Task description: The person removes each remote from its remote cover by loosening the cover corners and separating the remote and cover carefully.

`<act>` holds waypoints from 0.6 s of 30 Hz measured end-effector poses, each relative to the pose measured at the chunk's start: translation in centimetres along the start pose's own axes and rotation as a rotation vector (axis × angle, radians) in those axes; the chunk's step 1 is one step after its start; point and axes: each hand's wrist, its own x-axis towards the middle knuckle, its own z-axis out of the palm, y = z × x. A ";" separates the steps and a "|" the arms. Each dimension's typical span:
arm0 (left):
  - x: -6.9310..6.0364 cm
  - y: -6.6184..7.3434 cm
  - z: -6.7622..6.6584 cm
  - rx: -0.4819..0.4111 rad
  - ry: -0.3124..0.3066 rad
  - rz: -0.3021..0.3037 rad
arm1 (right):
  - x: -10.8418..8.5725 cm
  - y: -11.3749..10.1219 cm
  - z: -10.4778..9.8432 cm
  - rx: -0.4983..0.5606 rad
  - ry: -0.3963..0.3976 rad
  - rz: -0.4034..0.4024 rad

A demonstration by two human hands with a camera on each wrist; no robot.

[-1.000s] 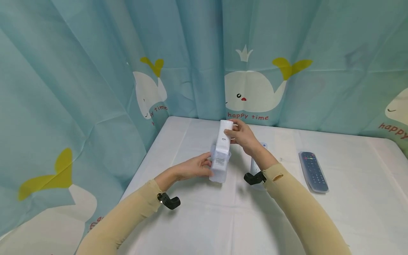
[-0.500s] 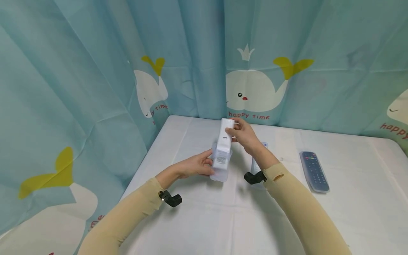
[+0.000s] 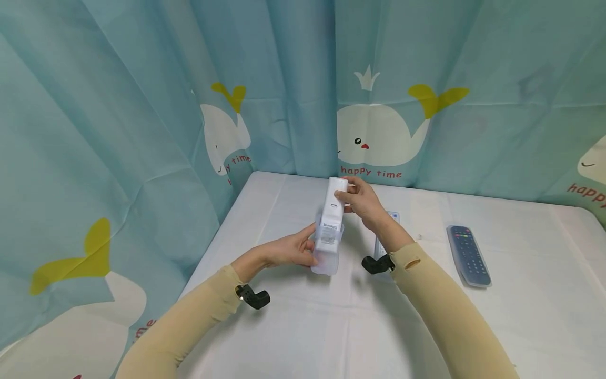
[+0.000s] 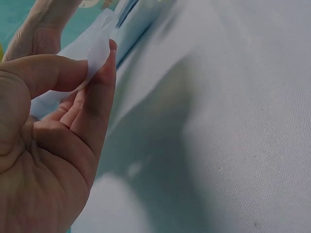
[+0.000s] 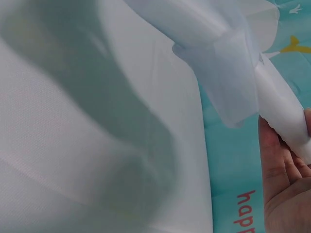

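Note:
A white remote control [image 3: 333,208], back side up with a printed label, is partly inside a translucent silicone cover [image 3: 325,263], tilted above the table. My right hand [image 3: 363,204] grips the bare far end of the remote between thumb and fingers. On the near left side, my left hand [image 3: 290,249] pinches the cover's edge. The left wrist view shows thumb and fingers of the left hand [image 4: 58,111] on the cover's thin rim [image 4: 99,43]. In the right wrist view, the cover [image 5: 218,73] wraps the remote, whose bare end [image 5: 279,92] lies in the right hand [image 5: 286,179].
A dark remote in a clear cover [image 3: 468,256] lies on the white table [image 3: 530,295] at the right. Another light-coloured remote [image 3: 380,248] lies partly hidden under the right forearm. A blue curtain [image 3: 293,105] with whale prints hangs along the table's back and left.
The cover's near end has shifted slightly toward me over the last half second, and more of the remote's printed label shows. Both hands keep their hold and have barely moved.

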 end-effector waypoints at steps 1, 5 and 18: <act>0.0 0.0 0.0 0.004 -0.001 -0.002 | 0.0 0.0 0.0 0.003 0.001 0.000; 0.0 0.1 0.0 0.022 -0.006 -0.011 | 0.0 0.0 -0.1 0.010 0.007 -0.001; 0.9 -0.4 0.1 -0.048 0.248 -0.055 | -0.2 0.3 -0.2 0.036 0.001 -0.035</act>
